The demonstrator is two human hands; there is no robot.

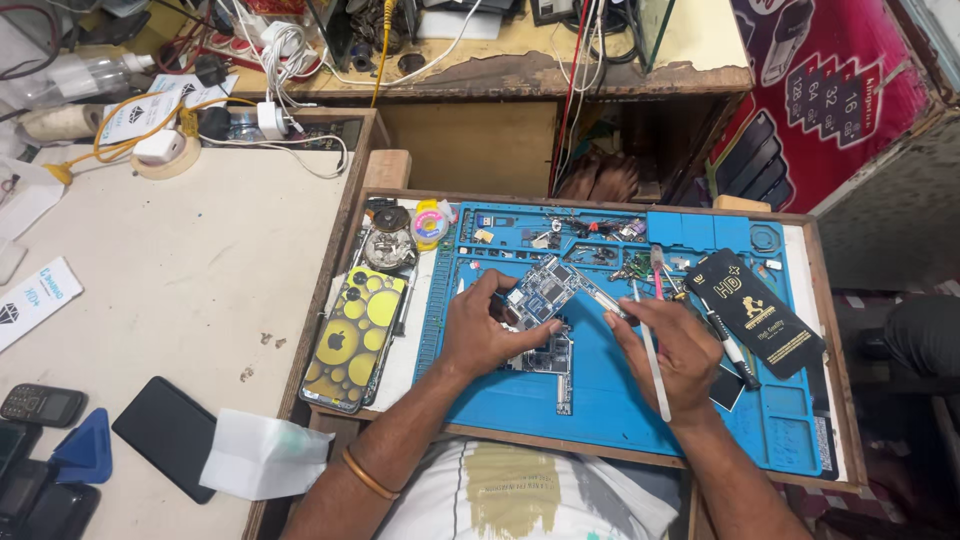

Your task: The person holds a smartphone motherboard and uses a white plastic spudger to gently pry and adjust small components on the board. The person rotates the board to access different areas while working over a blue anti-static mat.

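Pinching circuit board [542,290], left hand [482,332]; right hand [672,350] gripping brush [650,350].

Bright, even light falls from above — colours on the blue mat [600,400] read clean, and shadows under the hands are short and soft. The pale tabletop [180,270] shows mild glare. Focus is sharp at centre; the wide lens bends straight edges near the corners — slight softness there.

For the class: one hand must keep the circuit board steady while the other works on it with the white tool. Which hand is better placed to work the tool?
Probably the right hand: it holds the white tool, beside the circuit board. The left hand grips the board.
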